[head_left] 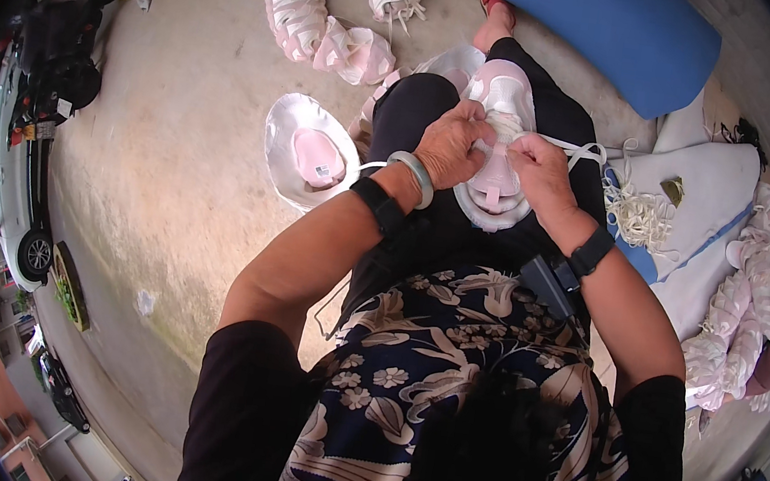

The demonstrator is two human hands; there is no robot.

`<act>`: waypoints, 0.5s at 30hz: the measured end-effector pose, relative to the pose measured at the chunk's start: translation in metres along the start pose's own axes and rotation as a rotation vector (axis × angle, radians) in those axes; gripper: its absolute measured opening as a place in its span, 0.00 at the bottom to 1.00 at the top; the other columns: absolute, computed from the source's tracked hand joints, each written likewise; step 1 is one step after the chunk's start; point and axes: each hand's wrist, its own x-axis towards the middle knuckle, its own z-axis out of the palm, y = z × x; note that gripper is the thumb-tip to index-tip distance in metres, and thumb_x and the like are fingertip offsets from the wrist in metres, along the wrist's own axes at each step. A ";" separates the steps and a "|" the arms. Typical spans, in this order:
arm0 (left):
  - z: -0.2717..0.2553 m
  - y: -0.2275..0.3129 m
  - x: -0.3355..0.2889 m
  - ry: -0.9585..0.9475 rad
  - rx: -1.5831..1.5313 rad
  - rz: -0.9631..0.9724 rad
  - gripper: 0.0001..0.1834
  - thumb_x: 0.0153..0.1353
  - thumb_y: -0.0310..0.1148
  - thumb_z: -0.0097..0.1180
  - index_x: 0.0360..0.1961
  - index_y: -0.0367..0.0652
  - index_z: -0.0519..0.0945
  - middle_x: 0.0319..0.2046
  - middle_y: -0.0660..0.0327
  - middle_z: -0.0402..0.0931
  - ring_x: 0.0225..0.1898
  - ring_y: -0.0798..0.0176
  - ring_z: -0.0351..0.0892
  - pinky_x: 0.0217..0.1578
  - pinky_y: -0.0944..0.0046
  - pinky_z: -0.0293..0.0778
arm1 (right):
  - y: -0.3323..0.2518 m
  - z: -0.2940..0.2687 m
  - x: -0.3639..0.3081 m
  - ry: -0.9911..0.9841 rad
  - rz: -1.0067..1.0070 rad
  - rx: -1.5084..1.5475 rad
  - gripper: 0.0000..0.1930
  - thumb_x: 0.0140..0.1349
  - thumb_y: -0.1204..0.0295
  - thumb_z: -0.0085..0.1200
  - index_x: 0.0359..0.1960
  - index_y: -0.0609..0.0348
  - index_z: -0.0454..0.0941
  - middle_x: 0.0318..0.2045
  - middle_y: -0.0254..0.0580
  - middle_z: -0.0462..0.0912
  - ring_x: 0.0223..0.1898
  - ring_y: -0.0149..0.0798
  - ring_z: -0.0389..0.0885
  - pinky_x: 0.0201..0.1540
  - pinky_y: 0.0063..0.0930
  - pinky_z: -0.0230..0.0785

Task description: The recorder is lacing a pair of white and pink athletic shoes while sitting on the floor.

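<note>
A pink and white shoe upper rests across my lap, toe pointing away, its padded collar nearest my body. My left hand is closed over the left side of its lace opening, the fingertips curled at the tongue. On the opposite side my right hand is closed in a pinch beside the eyelets. A white shoelace trails out to the right by that hand; how it lies between the fingers is hidden. Another lace end shows left of my left wrist.
A white upper with pink lining lies on the floor at left. Nested uppers curve along the floor ahead. At right, loose laces lie on a white sheet, near more stacked uppers. A blue mat is at far right.
</note>
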 end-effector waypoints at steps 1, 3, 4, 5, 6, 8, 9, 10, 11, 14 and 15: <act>0.000 0.000 -0.001 0.002 -0.006 0.007 0.12 0.41 0.23 0.56 0.31 0.41 0.78 0.38 0.57 0.66 0.33 0.56 0.73 0.36 0.64 0.70 | 0.001 -0.003 0.001 -0.068 0.024 0.094 0.05 0.50 0.69 0.52 0.23 0.54 0.76 0.23 0.44 0.79 0.28 0.49 0.78 0.32 0.37 0.69; -0.001 -0.001 0.002 0.000 0.029 0.025 0.11 0.41 0.24 0.56 0.31 0.41 0.78 0.38 0.56 0.66 0.33 0.55 0.73 0.36 0.63 0.71 | 0.001 -0.004 0.001 -0.129 0.047 0.186 0.04 0.49 0.68 0.53 0.24 0.53 0.77 0.24 0.43 0.80 0.28 0.48 0.78 0.33 0.36 0.69; -0.001 0.000 0.003 -0.006 0.061 0.043 0.11 0.42 0.24 0.56 0.30 0.41 0.78 0.38 0.56 0.66 0.33 0.55 0.74 0.37 0.63 0.71 | -0.001 0.000 0.001 -0.075 0.033 0.029 0.05 0.49 0.67 0.54 0.24 0.52 0.77 0.24 0.43 0.80 0.29 0.48 0.79 0.33 0.37 0.69; -0.001 0.002 0.002 -0.007 0.061 0.051 0.11 0.42 0.24 0.56 0.30 0.41 0.78 0.38 0.56 0.66 0.33 0.55 0.74 0.37 0.63 0.71 | -0.002 0.003 0.000 -0.020 0.019 -0.127 0.05 0.49 0.67 0.54 0.24 0.52 0.77 0.24 0.42 0.80 0.30 0.47 0.79 0.33 0.38 0.69; 0.000 0.001 0.001 -0.006 0.058 0.042 0.10 0.42 0.24 0.56 0.30 0.42 0.79 0.39 0.55 0.66 0.34 0.54 0.74 0.37 0.62 0.71 | -0.005 0.004 0.000 -0.009 0.014 -0.127 0.05 0.49 0.67 0.54 0.24 0.52 0.77 0.24 0.42 0.80 0.30 0.47 0.79 0.33 0.38 0.69; 0.002 0.000 -0.001 -0.004 0.058 0.048 0.10 0.42 0.24 0.56 0.30 0.42 0.79 0.39 0.55 0.67 0.35 0.53 0.74 0.37 0.62 0.71 | -0.010 0.006 0.000 -0.026 -0.019 -0.294 0.05 0.49 0.67 0.55 0.25 0.51 0.78 0.26 0.42 0.80 0.32 0.46 0.79 0.35 0.39 0.69; 0.003 0.002 -0.004 0.025 0.092 0.022 0.09 0.42 0.25 0.56 0.30 0.42 0.79 0.39 0.55 0.67 0.35 0.52 0.74 0.37 0.61 0.72 | -0.011 0.007 0.002 -0.068 0.010 -0.300 0.05 0.49 0.66 0.55 0.26 0.50 0.79 0.27 0.42 0.81 0.34 0.46 0.79 0.36 0.40 0.70; 0.003 0.003 -0.006 0.055 0.126 -0.005 0.09 0.43 0.25 0.55 0.29 0.43 0.79 0.40 0.54 0.67 0.36 0.52 0.74 0.37 0.61 0.72 | -0.011 0.005 0.003 -0.057 0.005 -0.300 0.05 0.49 0.66 0.55 0.26 0.50 0.79 0.27 0.42 0.81 0.34 0.46 0.79 0.36 0.40 0.70; 0.004 0.003 -0.005 0.042 0.150 0.009 0.07 0.43 0.25 0.55 0.27 0.44 0.78 0.40 0.54 0.68 0.37 0.51 0.74 0.38 0.59 0.72 | -0.011 0.003 0.003 -0.082 0.020 -0.302 0.05 0.48 0.66 0.56 0.26 0.50 0.79 0.28 0.42 0.80 0.34 0.46 0.79 0.36 0.39 0.70; 0.009 0.009 -0.005 0.096 0.252 0.031 0.06 0.43 0.25 0.55 0.26 0.44 0.77 0.40 0.53 0.68 0.38 0.50 0.74 0.38 0.58 0.72 | -0.017 0.002 0.004 -0.102 0.022 -0.328 0.06 0.48 0.66 0.56 0.27 0.51 0.80 0.28 0.43 0.80 0.34 0.46 0.79 0.36 0.39 0.70; 0.010 0.011 -0.006 0.089 0.263 0.004 0.05 0.44 0.25 0.55 0.25 0.45 0.76 0.41 0.54 0.68 0.40 0.49 0.73 0.40 0.57 0.71 | -0.016 0.002 0.003 -0.094 0.030 -0.356 0.07 0.48 0.66 0.57 0.28 0.51 0.80 0.28 0.44 0.81 0.34 0.47 0.80 0.36 0.38 0.70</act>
